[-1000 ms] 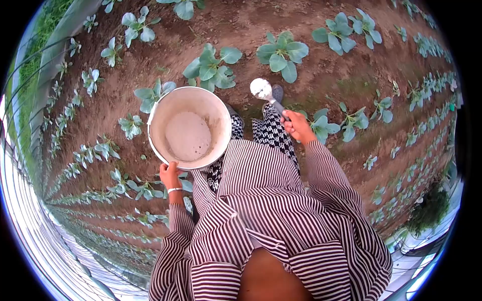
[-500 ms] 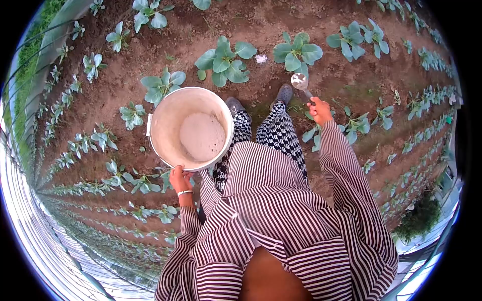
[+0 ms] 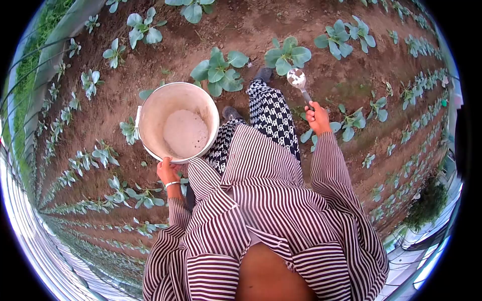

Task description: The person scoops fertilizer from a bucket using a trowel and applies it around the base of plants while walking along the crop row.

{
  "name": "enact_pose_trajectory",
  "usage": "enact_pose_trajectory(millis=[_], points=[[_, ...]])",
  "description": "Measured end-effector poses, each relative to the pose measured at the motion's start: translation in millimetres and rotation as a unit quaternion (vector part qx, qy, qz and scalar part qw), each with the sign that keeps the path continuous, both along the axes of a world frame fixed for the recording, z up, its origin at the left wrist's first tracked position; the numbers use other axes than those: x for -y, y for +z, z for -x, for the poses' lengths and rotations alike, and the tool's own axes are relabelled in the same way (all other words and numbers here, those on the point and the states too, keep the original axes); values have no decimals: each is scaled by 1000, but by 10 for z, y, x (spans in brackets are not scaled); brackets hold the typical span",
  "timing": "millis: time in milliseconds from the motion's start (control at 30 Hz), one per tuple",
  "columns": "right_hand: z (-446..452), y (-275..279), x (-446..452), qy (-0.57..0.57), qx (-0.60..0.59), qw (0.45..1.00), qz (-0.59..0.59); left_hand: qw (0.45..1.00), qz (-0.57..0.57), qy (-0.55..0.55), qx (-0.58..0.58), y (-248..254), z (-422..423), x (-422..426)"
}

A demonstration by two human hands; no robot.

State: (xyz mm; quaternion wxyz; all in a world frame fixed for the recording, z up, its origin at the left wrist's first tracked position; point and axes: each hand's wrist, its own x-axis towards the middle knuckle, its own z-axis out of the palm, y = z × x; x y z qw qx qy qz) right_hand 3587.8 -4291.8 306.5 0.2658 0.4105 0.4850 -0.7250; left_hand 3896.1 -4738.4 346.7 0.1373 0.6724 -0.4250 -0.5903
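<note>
My left hand (image 3: 168, 171) is closed on the near rim of a white bucket (image 3: 152, 123), which is tilted so its inside faces me. Pale powder (image 3: 185, 133) covers the bucket's bottom, with a few dark specks in it. My right hand (image 3: 318, 119) is wrapped round the dark handle of a spoon (image 3: 297, 79). White residue clings to the spoon's bowl, held over the soil to the right of my legs. Leafy green plants (image 3: 218, 71) grow just beyond my feet, and another plant (image 3: 287, 55) stands near the spoon.
Rows of similar young plants (image 3: 143, 196) run across brown soil (image 3: 201, 30) on both sides. My shoes (image 3: 263, 74) stand between plants, one ahead of the other. A greenhouse-like frame with pale sheeting (image 3: 22, 185) curves along the left edge.
One foot has stepped forward, close to the plants, and now mostly hides a white patch on the soil. The bucket and both hands have shifted slightly left in view, still holding their things.
</note>
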Motion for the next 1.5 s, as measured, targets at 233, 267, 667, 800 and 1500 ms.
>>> enact_pose_trajectory(millis=[233, 267, 667, 800, 1500], points=[[-236, -51, -381, -27, 41, 999, -21, 998, 2, -61, -20, -131, 480, 119], [-243, -102, -464, -29, 45, 998, -18, 998, 9, -53, -23, -102, 546, 102], [158, 923, 736, 266, -29, 961, 69, 976, 109, -184, 34, 124, 1022, -280], [168, 713, 1511, 418, -8, 906, 73, 917, 241, -283, 142, 260, 1196, -513], [-457, 18, 2485, 454, 87, 886, 37, 907, 225, -343, 99, 529, 581, -280]])
